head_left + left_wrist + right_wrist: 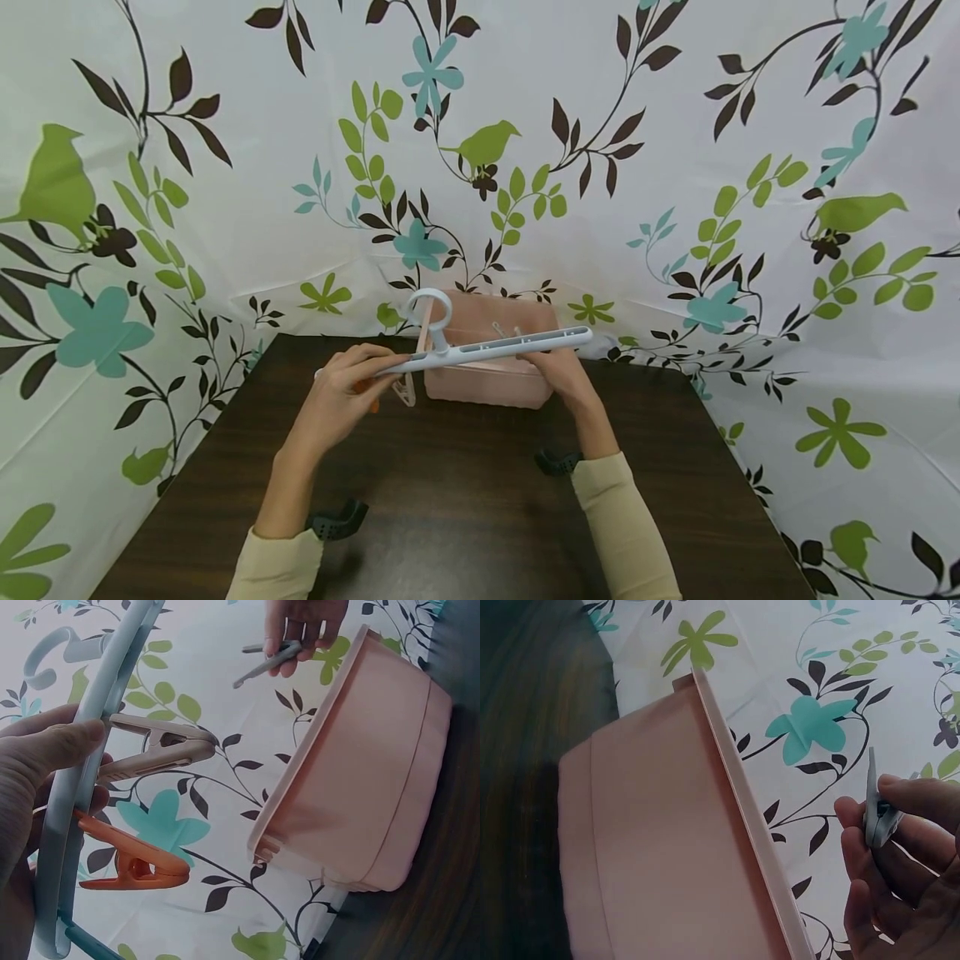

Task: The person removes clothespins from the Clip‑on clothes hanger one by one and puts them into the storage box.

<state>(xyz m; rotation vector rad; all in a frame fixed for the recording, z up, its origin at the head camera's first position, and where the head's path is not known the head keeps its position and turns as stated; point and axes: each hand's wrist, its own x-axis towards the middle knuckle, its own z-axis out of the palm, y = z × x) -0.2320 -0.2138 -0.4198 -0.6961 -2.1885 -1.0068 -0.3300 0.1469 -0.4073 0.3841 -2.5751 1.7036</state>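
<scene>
My left hand (341, 396) grips a pale blue-grey plastic clothes hanger (502, 348) near one end, thumb across the bar. Its round hook (429, 293) points up in the head view. From the bar hang a beige clothespin (169, 754) and an orange clothespin (142, 870), both close to the left fingers; a teal piece (90, 941) sticks out lower down. Between thumb and fingers of my right hand (911, 859) is a grey clothespin (877, 817), pinched above the bin's rim. In the head view the hanger partly hides this hand.
Behind the hanger a pink plastic bin (487, 387) stands at the back of the dark wooden table (450, 500). Small light pieces show inside it. A white cloth (525, 75) printed with leaves, flowers and birds rises behind and at both sides.
</scene>
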